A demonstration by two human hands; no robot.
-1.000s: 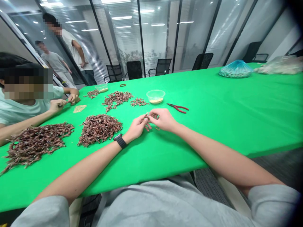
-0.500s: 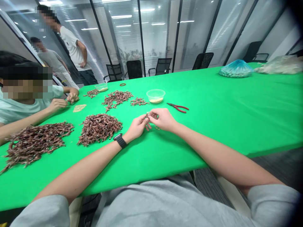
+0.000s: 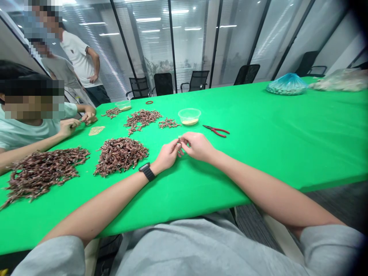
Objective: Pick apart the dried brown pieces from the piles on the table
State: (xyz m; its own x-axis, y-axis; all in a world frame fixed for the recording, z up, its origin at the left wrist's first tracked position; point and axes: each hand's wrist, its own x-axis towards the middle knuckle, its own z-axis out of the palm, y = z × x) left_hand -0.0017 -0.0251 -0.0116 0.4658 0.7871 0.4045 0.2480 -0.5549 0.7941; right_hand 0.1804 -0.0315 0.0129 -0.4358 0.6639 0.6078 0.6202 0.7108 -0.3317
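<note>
My left hand [image 3: 167, 155] and my right hand [image 3: 196, 145] meet over the green table [image 3: 258, 130], both pinching one small brown piece [image 3: 179, 139] between their fingertips. A black watch sits on my left wrist. Just left of my hands lies a heap of small brown pieces [image 3: 120, 153]. A clear plastic bowl [image 3: 189, 116] with pale bits stands beyond my hands, and red-handled pliers [image 3: 216, 130] lie to its right.
More brown heaps lie at the far left [image 3: 43, 171] and further back [image 3: 142, 119]. A seated person at the left works with both hands [image 3: 77, 122]. Two people stand behind. Filled plastic bags [image 3: 286, 85] rest at the far right; office chairs line the glass wall.
My hands have drawn slightly closer together, staying pinched on the small piece. The standing people at the back left have shifted leftwards.
</note>
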